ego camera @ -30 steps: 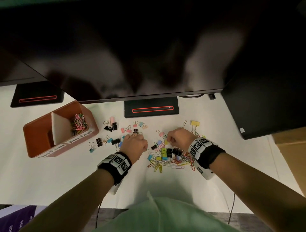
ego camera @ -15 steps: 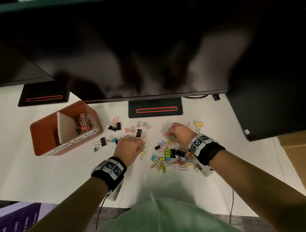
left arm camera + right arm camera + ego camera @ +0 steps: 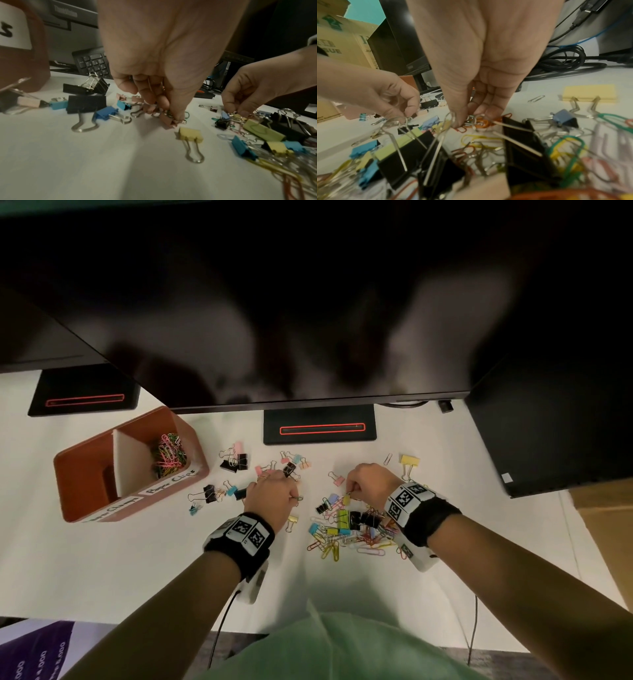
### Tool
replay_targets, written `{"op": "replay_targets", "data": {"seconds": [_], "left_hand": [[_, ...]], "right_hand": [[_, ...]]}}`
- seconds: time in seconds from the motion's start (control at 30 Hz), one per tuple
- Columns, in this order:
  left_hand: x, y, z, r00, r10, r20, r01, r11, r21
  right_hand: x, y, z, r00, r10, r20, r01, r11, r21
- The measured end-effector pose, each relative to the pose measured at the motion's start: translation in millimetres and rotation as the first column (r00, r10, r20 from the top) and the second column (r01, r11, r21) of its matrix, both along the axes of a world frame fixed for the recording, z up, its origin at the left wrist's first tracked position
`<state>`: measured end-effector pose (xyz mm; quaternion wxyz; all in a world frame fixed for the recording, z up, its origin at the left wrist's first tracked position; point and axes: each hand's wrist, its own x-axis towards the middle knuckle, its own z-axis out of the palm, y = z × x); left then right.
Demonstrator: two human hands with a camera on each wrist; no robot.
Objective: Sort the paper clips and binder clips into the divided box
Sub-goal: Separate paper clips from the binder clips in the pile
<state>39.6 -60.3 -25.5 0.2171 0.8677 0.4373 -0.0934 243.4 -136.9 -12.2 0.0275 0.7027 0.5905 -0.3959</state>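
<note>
The brown divided box (image 3: pixel 87 474) stands at the left, with coloured paper clips (image 3: pixel 169 455) in its right compartment. My left hand (image 3: pixel 291 495) hovers low over scattered binder clips. Its curled fingers pinch a pink binder clip (image 3: pixel 169 121) against the table, and a green paper clip lies just behind it. My right hand (image 3: pixel 351 493) reaches into the far edge of the mixed pile (image 3: pixel 349 530). Its thumb and fingers pinch the wire handle of a small yellow binder clip (image 3: pixel 346 499). In the right wrist view, orange paper clips (image 3: pixel 482 123) lie under the right hand's fingertips (image 3: pixel 460 121).
Binder clips lie strewn between the box and the pile, among them black ones (image 3: pixel 236 462) and a yellow one (image 3: pixel 409 460). A big monitor (image 3: pixel 308 302) overhangs the back of the white table (image 3: pixel 102 570). Its stand base (image 3: pixel 320 426) and cables (image 3: pixel 565 59) sit behind.
Both hands stay over the clips with only small shifts. The left hand has drawn a little away from the pile. The right hand's fingertips have settled on the small yellow binder clip.
</note>
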Motion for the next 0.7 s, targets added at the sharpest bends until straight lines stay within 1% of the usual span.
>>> {"op": "replay_targets", "data": {"seconds": [0.13,0.23,0.33,0.4,0.43,0.5,0.6,0.7], "left_hand": [[-1.0,-0.4,-0.8,0.997,-0.078,0.010,0.078,0.997,-0.022],[-4.9,1.4,-1.7,0.991,-0.088,0.096,0.096,0.991,-0.092],[-8.7,3.9,1.3,0.974,-0.055,0.220,0.097,0.978,-0.185],[-9.4,5.8,4.2,0.953,-0.070,0.294,0.134,0.970,-0.205],[-9.4,6.5,5.4,0.945,-0.084,0.317,0.154,0.967,-0.203],[-9.0,5.9,6.6,0.940,-0.122,0.317,0.187,0.965,-0.185],[-7.5,-4.2,4.0,0.939,-0.188,0.288,0.250,0.948,-0.196],[-3.8,-17.7,-2.1,0.945,-0.242,0.221,0.290,0.932,-0.217]], "right_hand": [[1.5,-2.6,-1.2,1.000,0.000,-0.001,0.000,1.000,0.024],[6.9,-4.0,0.6,0.999,-0.024,-0.041,0.026,0.997,0.067],[16.7,-5.7,3.3,0.989,-0.122,-0.089,0.133,0.982,0.134],[24.6,-7.8,5.6,0.972,-0.201,-0.123,0.218,0.964,0.152],[28.7,-9.2,5.5,0.968,-0.217,-0.127,0.235,0.960,0.150],[34.1,-13.3,5.2,0.971,-0.203,-0.126,0.216,0.971,0.102],[31.6,-19.4,3.1,0.986,-0.134,-0.103,0.137,0.990,0.031],[18.7,-19.2,1.9,0.995,-0.060,-0.078,0.061,0.998,0.009]]}}
